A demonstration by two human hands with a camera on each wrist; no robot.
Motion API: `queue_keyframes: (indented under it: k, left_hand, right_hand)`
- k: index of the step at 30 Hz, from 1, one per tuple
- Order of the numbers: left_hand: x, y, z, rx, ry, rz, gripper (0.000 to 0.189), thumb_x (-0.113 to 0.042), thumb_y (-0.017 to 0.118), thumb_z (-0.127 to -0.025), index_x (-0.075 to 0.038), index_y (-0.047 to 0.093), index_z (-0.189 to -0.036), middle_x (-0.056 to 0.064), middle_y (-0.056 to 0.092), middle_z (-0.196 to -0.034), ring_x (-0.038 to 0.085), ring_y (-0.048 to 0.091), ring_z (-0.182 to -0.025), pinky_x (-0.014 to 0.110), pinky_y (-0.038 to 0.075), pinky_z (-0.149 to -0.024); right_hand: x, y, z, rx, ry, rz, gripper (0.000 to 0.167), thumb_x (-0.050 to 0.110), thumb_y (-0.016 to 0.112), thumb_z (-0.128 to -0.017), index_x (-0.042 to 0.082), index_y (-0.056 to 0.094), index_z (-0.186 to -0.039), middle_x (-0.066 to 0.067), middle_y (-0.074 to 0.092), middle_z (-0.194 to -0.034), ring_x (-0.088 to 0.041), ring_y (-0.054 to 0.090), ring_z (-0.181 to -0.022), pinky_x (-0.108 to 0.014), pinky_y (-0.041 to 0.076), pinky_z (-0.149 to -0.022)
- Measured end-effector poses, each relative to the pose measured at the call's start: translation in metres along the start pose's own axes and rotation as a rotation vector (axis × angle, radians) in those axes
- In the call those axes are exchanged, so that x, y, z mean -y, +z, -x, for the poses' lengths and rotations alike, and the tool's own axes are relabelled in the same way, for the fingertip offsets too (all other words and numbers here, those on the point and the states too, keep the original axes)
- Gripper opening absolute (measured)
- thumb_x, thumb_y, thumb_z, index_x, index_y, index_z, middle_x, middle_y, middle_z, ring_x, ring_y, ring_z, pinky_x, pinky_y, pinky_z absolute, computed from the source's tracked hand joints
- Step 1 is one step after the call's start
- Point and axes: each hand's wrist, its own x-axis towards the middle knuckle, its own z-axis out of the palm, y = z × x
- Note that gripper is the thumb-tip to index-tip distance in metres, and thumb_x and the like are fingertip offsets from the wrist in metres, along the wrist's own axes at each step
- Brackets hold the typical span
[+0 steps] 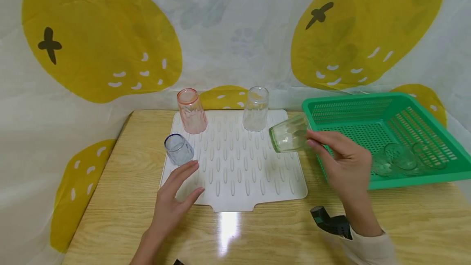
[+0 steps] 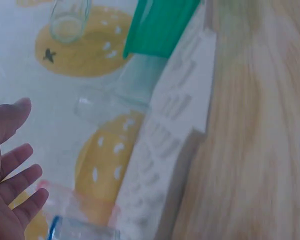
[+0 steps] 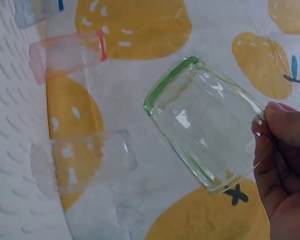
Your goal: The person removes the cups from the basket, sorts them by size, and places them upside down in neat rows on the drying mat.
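Observation:
My right hand (image 1: pixel 342 158) pinches a pale green glass (image 1: pixel 288 136) between thumb and fingers at one end. The glass is tipped on its side in the air, its thicker green end facing left, over the right part of a white ribbed drying mat (image 1: pixel 239 175). In the right wrist view the thumb and fingers pinch the edge of the green glass (image 3: pixel 205 125). My left hand (image 1: pixel 173 203) hovers at the mat's left side, fingers spread apart and holding nothing, fingertips close by a small blue-edged glass (image 1: pixel 179 150).
At the mat's back left stands a pink glass (image 1: pixel 193 113), and at its back right a clear glass (image 1: pixel 256 111). A green plastic basket (image 1: pixel 408 181) on the right holds several glasses (image 1: pixel 399 158). Behind hangs a patterned cloth (image 1: pixel 235 32). All stand on a wooden table (image 1: pixel 125 175).

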Motion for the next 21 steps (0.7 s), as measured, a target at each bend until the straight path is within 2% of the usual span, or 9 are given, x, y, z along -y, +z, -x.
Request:
queue_keyframes:
  k: [6, 8, 12, 15, 18, 21]
  left_hand:
    - [-0.02, 0.027, -0.006, 0.086, -0.118, 0.164, 0.065, 0.012, 0.077, -0.07, 0.011, 0.05, -0.129, 0.018, 0.055, -0.129, 0.031, 0.052, -0.118, 0.033, 0.046, -0.097]
    - [-0.025, 0.036, -0.008, 0.097, -0.134, 0.194, 0.072, 0.014, 0.077, -0.068, 0.012, 0.045, -0.132, 0.018, 0.052, -0.132, 0.033, 0.052, -0.118, 0.038, 0.048, -0.095]
    - [-0.015, 0.054, 0.0, 0.062, -0.111, 0.247, 0.086, -0.002, 0.081, -0.075, 0.013, 0.028, -0.142, 0.021, 0.041, -0.14, 0.037, 0.052, -0.118, 0.042, 0.048, -0.094]
    - [-0.006, 0.064, 0.006, 0.032, -0.112, 0.301, 0.098, -0.014, 0.08, -0.079, 0.008, 0.014, -0.148, 0.022, 0.034, -0.145, 0.037, 0.05, -0.12, 0.041, 0.048, -0.095]
    - [-0.007, 0.066, 0.005, 0.015, -0.148, 0.336, 0.103, -0.014, 0.081, -0.079, 0.004, 0.009, -0.15, 0.021, 0.031, -0.147, 0.032, 0.049, -0.123, 0.04, 0.047, -0.095]
    - [-0.009, 0.066, 0.006, 0.009, -0.177, 0.359, 0.103, -0.015, 0.081, -0.078, 0.0, 0.01, -0.152, 0.02, 0.033, -0.146, 0.03, 0.048, -0.123, 0.035, 0.047, -0.096]
  right_hand:
    - [-0.004, 0.023, 0.017, 0.067, -0.003, -0.033, 0.02, -0.025, 0.067, -0.073, -0.02, 0.066, -0.093, -0.022, 0.069, -0.094, -0.02, 0.068, -0.089, -0.02, 0.054, -0.074]
    - [-0.007, 0.03, 0.023, 0.097, -0.009, -0.065, 0.022, -0.025, 0.067, -0.073, -0.02, 0.067, -0.094, -0.023, 0.069, -0.095, -0.021, 0.068, -0.089, -0.021, 0.055, -0.075]
    - [-0.008, 0.042, 0.032, 0.127, 0.0, -0.126, 0.023, -0.024, 0.066, -0.074, -0.018, 0.067, -0.097, -0.023, 0.069, -0.096, -0.022, 0.067, -0.089, -0.025, 0.055, -0.078]
    - [-0.007, 0.05, 0.038, 0.14, 0.017, -0.158, 0.024, -0.023, 0.066, -0.075, -0.017, 0.067, -0.098, -0.022, 0.069, -0.096, -0.022, 0.067, -0.089, -0.025, 0.055, -0.077]
    - [-0.006, 0.055, 0.044, 0.148, 0.034, -0.178, 0.022, -0.02, 0.067, -0.077, -0.016, 0.068, -0.099, -0.02, 0.069, -0.095, -0.022, 0.067, -0.088, -0.023, 0.055, -0.074]
    - [-0.005, 0.059, 0.048, 0.146, 0.042, -0.2, 0.02, -0.017, 0.067, -0.079, -0.015, 0.068, -0.099, -0.018, 0.07, -0.095, -0.021, 0.066, -0.088, -0.022, 0.055, -0.071]
